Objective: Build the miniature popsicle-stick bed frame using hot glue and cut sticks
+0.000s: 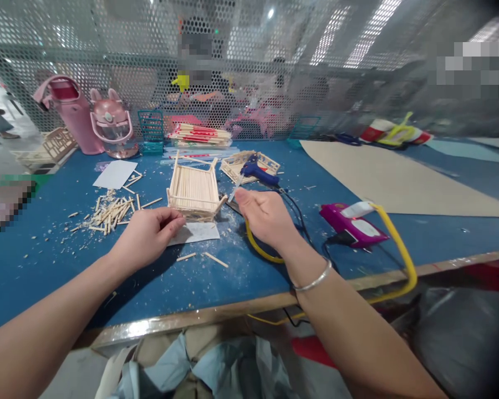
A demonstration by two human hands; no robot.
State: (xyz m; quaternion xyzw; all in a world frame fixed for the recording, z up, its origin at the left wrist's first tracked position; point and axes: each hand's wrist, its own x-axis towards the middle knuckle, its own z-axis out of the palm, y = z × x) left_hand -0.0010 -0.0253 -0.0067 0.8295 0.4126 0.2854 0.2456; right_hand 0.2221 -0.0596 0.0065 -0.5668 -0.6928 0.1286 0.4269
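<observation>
Stick model [194, 188] between left grip [152, 230] and right grip [268, 219], slightly farther forward

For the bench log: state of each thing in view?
Left hand: fingers pinched, contents unclear
Right hand: curled, contents unclear
Stick model: standing, open-topped
Loose sticks: heaped
Glue gun: set down
Pink bottle: upright
Clear bottle: upright, lidded
Brown sheet: flat

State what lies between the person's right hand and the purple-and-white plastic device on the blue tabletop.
In the head view, a thin black cord runs between the right hand and the purple-and-white device.
</observation>
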